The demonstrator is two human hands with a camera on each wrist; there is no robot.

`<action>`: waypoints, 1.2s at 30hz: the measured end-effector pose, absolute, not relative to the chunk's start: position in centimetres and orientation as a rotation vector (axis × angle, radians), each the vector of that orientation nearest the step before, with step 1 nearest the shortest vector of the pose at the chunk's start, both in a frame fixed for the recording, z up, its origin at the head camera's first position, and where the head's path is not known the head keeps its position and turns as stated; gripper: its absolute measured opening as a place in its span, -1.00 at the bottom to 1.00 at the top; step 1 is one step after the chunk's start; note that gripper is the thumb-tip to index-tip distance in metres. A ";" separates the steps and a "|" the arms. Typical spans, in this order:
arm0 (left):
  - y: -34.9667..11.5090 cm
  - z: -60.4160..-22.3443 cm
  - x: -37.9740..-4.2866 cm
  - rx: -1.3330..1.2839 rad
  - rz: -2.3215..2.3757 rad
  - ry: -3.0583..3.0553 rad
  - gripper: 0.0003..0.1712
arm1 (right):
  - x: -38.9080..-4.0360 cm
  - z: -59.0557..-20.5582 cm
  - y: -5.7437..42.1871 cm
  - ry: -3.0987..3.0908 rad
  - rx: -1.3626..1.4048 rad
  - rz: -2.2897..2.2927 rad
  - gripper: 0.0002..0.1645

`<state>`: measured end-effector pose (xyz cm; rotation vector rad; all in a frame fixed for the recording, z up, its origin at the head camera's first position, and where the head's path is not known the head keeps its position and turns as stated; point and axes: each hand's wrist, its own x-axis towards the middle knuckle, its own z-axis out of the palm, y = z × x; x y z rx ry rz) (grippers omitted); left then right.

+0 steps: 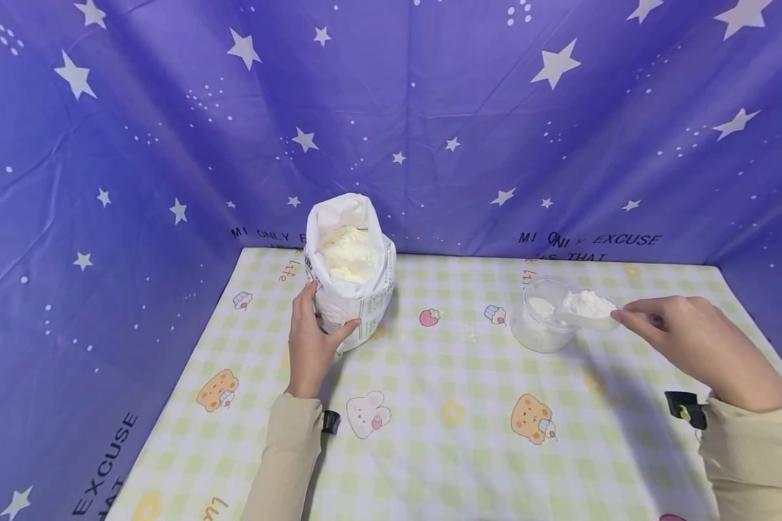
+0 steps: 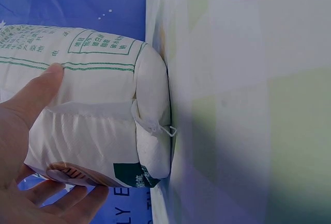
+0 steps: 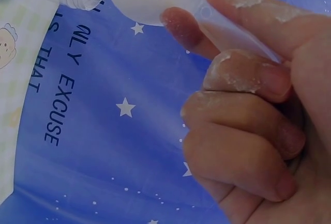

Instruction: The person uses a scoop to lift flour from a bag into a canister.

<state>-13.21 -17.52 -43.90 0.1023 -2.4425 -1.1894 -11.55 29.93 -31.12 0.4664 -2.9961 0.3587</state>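
A white paper bag of flour (image 1: 365,307) stands upright with its top rolled open and pale powder (image 1: 350,253) inside. My left hand (image 1: 311,354) holds its lower side, thumb on one face and fingers on another, as the left wrist view shows the bag (image 2: 93,89) too. Farther right, my right hand (image 1: 697,340) pinches the handle of a translucent scoop (image 3: 160,1) between thumb and forefinger. White powder (image 1: 586,304) is heaped in the scoop, whose tip is over the rim of a clear plastic cup (image 1: 537,338). Some powder lies in the cup. White dust coats my right fingers (image 3: 232,74).
A green-and-white checked cloth (image 1: 430,434) with cartoon prints covers the table. Behind and at the sides hangs a blue curtain (image 1: 365,94) with white stars. Between bag and cup lie faint traces of powder (image 1: 471,335).
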 end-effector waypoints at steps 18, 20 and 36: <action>-17.6 -44.0 -13.3 0.103 -1.185 -2.446 0.14 | -12.7 -30.4 29.7 -2.985 0.599 0.283 -0.71; -17.7 -44.0 -13.3 0.106 -1.191 -2.447 0.14 | -12.9 -30.4 29.6 -2.987 0.609 0.264 -0.71; -17.6 -44.0 -13.2 0.098 -1.189 -2.443 0.14 | -13.5 -29.9 29.1 -3.109 0.597 0.243 -0.65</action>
